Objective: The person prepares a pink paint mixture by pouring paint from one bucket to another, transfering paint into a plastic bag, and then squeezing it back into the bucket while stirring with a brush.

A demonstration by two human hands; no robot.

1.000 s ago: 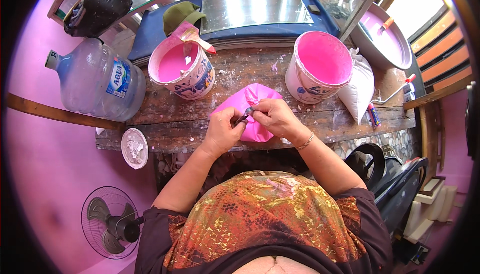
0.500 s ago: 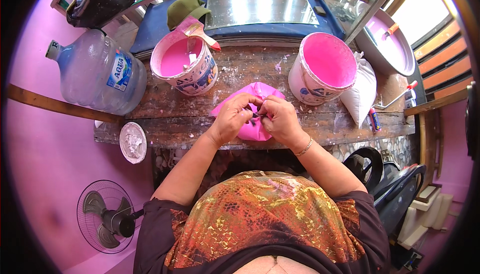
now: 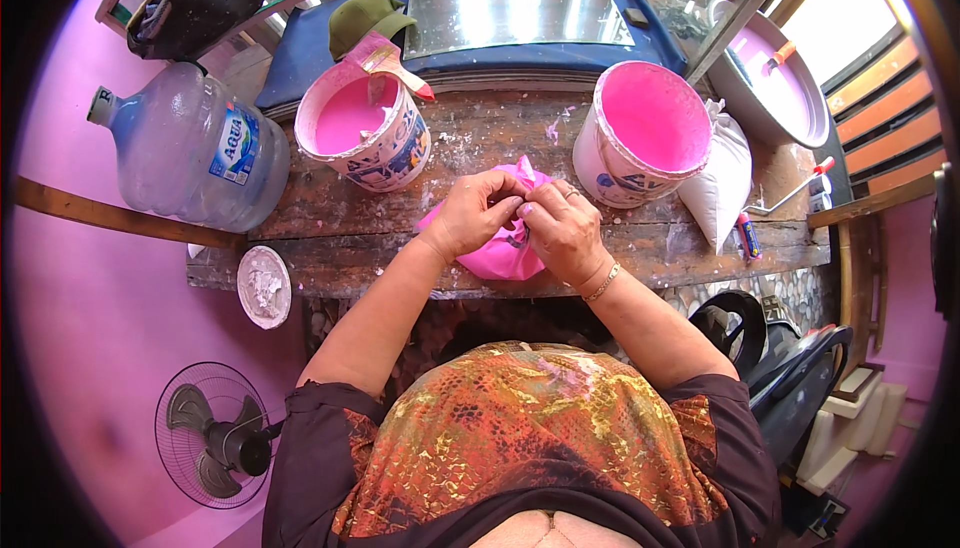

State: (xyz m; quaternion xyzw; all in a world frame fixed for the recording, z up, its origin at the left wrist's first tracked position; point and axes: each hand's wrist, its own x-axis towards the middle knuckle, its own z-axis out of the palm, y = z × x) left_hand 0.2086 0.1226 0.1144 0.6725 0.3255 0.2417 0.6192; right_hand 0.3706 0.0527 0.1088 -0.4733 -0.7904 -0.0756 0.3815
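Observation:
A pink plastic bag (image 3: pixel 492 262) rests on the worn wooden bench (image 3: pixel 480 128), between two buckets. My left hand (image 3: pixel 470 213) pinches at the gathered top of the bag, fingertips meeting those of my right hand (image 3: pixel 562 233), which is also closed there. The small dark item at the bag's neck is mostly hidden by my fingers. To the left stands a bucket of pink liquid (image 3: pixel 390 153) with a wide paintbrush (image 3: pixel 385 63) across its rim. A second pink-coated bucket (image 3: pixel 605 173) stands to the right, beside a full white sack (image 3: pixel 720 188).
A large water jug (image 3: pixel 190 138) lies at left, near a white lid (image 3: pixel 264 286) and a standing fan (image 3: pixel 210 433). Behind are a blue mat with a metal sheet (image 3: pixel 470 18) and an olive cap (image 3: pixel 360 23). A basin (image 3: pixel 810 98) and paint roller (image 3: pixel 775 203) sit at right.
My hands have shifted up toward the top of the bag and closed in together. The dark item visible between my fingers earlier is now mostly covered.

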